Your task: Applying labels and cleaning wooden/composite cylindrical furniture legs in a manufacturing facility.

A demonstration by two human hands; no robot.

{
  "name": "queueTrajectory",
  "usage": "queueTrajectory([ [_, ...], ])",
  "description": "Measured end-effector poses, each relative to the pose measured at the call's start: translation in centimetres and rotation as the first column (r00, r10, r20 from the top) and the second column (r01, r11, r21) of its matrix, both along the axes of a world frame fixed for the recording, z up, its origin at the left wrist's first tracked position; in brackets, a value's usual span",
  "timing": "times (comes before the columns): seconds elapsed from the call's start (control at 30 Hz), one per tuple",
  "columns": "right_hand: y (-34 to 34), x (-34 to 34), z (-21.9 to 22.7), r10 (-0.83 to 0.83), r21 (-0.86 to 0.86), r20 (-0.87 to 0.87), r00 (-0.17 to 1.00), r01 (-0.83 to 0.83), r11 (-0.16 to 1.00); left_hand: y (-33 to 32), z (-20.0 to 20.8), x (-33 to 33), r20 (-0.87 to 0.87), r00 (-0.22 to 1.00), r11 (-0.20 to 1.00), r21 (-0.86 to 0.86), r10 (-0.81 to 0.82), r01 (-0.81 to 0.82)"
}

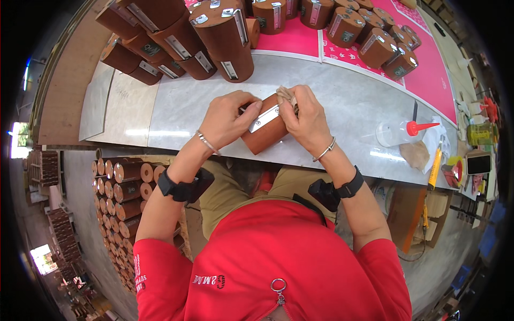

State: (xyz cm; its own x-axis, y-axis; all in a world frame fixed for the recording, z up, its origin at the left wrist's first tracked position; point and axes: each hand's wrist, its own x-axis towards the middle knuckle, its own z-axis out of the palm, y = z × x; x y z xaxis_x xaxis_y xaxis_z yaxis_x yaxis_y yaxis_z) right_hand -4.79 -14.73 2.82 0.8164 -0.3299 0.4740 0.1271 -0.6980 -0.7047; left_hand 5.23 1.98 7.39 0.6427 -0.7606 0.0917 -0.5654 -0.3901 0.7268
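A reddish-brown wooden cylinder [263, 140] lies tilted on the grey metal tabletop [187, 115], close to its front edge. Along its side runs a silver metal plate [264, 119] fixed with screws. My left hand [227, 116] grips the cylinder's left end, fingers curled round the far side and thumb near the plate. At the other end, my right hand [308, 115] is closed on a crumpled beige cloth [286, 95] and presses it against the wood. The cloth is partly hidden by the fingers.
Stacked brown cylinders with metal plates [230, 67] stand at the back left, more [377, 48] on a pink sheet [444, 88] at the back right. To the right are a red-tipped squeeze bottle [393, 132], a cloth piece [415, 155] and a yellow cutter [436, 163]. Cylinders [126, 192] fill the lower left.
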Motion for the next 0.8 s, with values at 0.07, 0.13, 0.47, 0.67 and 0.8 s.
queueTrajectory([
  [0.07, 0.0, -0.2, -0.1, -0.004, 0.002, 0.008, 1.000, 0.004, 1.000, 1.5, -0.5, -0.2, -0.081, 0.996, 0.999, -0.006, 0.033, -0.034],
  [0.13, 0.1, -0.3, -0.2, -0.007, 0.008, 0.017, 1.000, 0.007, 1.000, 3.9, -0.9, -0.3, -0.276, 0.961, 0.999, -0.008, 0.038, -0.041],
  [0.47, 0.1, 0.0, -0.7, -0.062, -0.065, 0.001, 0.998, 0.062, 0.996, 6.4, -4.3, -3.7, -0.322, 0.947, 0.984, -0.157, 0.023, -0.078],
  [0.67, 2.3, -0.8, 2.5, -0.096, -0.533, 0.093, 0.991, 0.131, 0.836, 3.8, -5.1, -4.7, -0.310, 0.936, 0.958, -0.175, 0.167, -0.229],
  [0.8, 4.9, -0.3, 4.7, 0.115, -0.471, 0.171, 0.979, -0.022, 0.882, 3.2, -5.9, -5.5, -0.183, 0.960, 0.927, -0.273, 0.211, -0.256],
])
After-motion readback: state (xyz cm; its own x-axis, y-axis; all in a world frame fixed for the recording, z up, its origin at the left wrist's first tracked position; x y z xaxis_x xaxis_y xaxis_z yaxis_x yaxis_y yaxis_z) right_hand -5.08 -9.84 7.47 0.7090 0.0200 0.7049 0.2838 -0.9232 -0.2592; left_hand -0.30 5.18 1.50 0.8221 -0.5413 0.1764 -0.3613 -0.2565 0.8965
